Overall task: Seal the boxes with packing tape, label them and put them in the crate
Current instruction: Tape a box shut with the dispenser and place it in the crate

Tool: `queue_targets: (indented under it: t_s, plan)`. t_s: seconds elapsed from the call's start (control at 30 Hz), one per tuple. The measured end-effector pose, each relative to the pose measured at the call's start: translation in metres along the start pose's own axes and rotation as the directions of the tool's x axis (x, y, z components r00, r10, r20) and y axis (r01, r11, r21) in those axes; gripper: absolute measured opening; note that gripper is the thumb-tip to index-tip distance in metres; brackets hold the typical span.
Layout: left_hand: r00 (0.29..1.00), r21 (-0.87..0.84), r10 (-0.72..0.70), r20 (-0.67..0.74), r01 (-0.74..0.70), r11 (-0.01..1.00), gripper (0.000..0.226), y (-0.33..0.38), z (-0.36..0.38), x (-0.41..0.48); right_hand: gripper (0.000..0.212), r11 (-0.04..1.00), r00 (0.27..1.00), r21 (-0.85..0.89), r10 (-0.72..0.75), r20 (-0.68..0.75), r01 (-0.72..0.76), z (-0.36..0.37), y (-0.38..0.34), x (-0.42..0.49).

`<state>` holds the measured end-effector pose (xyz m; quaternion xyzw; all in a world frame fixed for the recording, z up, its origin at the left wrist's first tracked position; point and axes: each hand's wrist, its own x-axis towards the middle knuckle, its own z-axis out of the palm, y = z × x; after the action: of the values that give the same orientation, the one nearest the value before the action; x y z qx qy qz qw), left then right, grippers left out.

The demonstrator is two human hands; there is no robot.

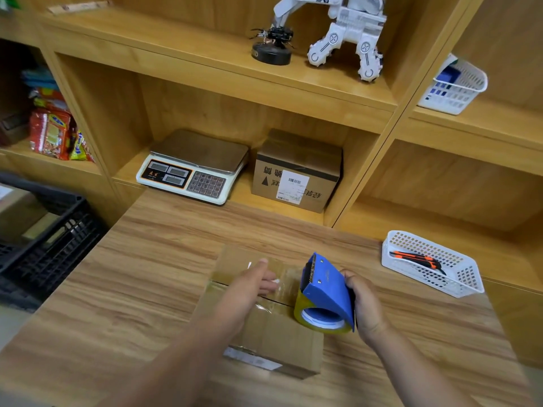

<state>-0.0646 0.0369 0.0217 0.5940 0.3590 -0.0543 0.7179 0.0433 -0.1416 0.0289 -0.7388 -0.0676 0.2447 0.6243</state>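
Shelving of light wood is seen behind the table. A black crate is set low at the table's left end, and cardboard is seen inside it. A box lies on the table near the front edge, with its flaps closed and clear tape laid across the seam. On the shelf behind, a scale is set just beside a labelled box. A white basket is placed at the table's right. A blue dispenser is gripped by the right hand at the box's right edge. The left hand is laid flat, fingers straight, pressing the tape onto the box top. An orange-and-black cutter is held in the basket.
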Motion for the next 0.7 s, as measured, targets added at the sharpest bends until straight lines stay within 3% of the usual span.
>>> queue_targets:
  t_s: [0.1, 0.2, 0.3, 0.47, 0.6, 0.7]
  plan:
    - [0.967, -0.142, -0.168, 0.189, 0.197, 0.970, 0.056, 0.005, 0.004, -0.001, 0.031, 1.000, 1.000, -0.005, -0.008, 0.003, 0.008, -0.001, 0.003, 0.001]
    - [0.957, -0.234, -0.182, 0.225, 0.234, 0.944, 0.041, 0.007, 0.002, 0.001, 0.035, 1.000, 1.000, -0.018, -0.021, 0.001, 0.021, -0.002, 0.004, 0.003]
    - [0.974, -0.261, -0.141, 0.175, 0.184, 0.948, 0.027, 0.009, 0.004, 0.001, 0.039, 0.998, 0.999, -0.056, -0.041, 0.007, 0.041, -0.002, 0.005, 0.005]
    - [0.998, -0.165, -0.052, 0.038, 0.058, 0.985, 0.002, 0.009, 0.006, 0.007, 0.017, 0.987, 0.996, -0.142, -0.072, 0.049, 0.078, -0.001, 0.001, 0.005]
    - [0.996, -0.055, 0.083, -0.034, -0.085, 0.995, 0.015, 0.015, -0.004, 0.009, 0.035, 0.939, 0.982, -0.302, -0.126, 0.140, 0.163, 0.003, -0.006, 0.004]
    - [0.989, 0.009, 0.130, -0.075, -0.130, 0.991, 0.023, 0.016, -0.017, 0.011, 0.044, 0.797, 0.962, -0.542, -0.185, 0.203, 0.268, 0.007, -0.012, 0.007]
